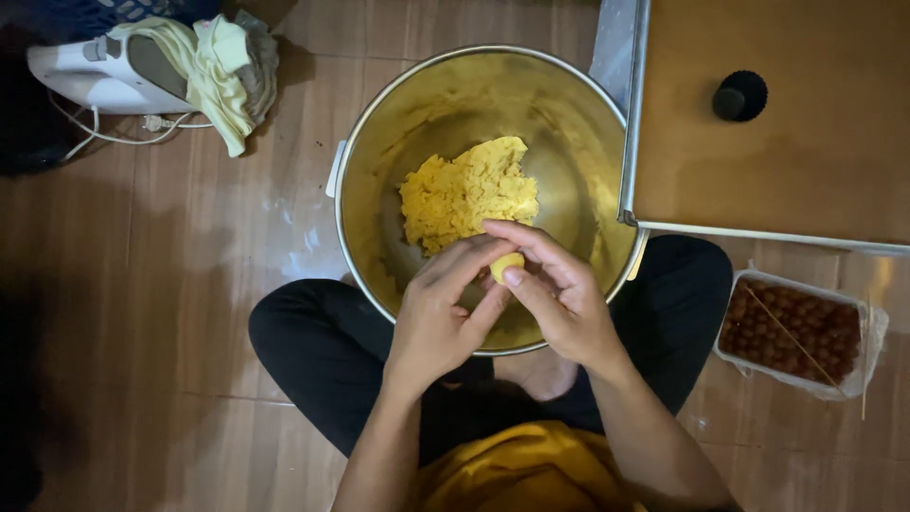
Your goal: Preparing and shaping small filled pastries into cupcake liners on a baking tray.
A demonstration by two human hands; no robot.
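Head view is looking straight down on a person sitting cross-legged on a wooden floor (171,313), with a large metal bowl (578,104) resting between the knees so that both hands can work over it without reaching. The left hand (438,318) and the right hand (559,294) are coming together over the near rim of the bowl, fingertips meeting around a small yellow dough piece (505,266). Both hands are closing on it from opposite sides, the left fingers cupping from below and the right thumb and fingers pressing from above, a grip that suits shaping a soft lump. It is being held over the bowl, so any crumbs would be falling back inside.

The rest of the yellow dough (466,192) is lying as a rough mound on the bowl's bottom, just beyond the hands and within easy reach. To the right, a flat baking tray (815,180) is sitting beside the bowl, touching or overlapping its rim, with a single dark paper cup (740,96) standing on it. Nearer the right knee, a clear plastic tub of small brown balls (794,332) is lying open with a thin stick across it. At the upper left, a clothes iron (104,76) draped with pale cloth is resting well apart.
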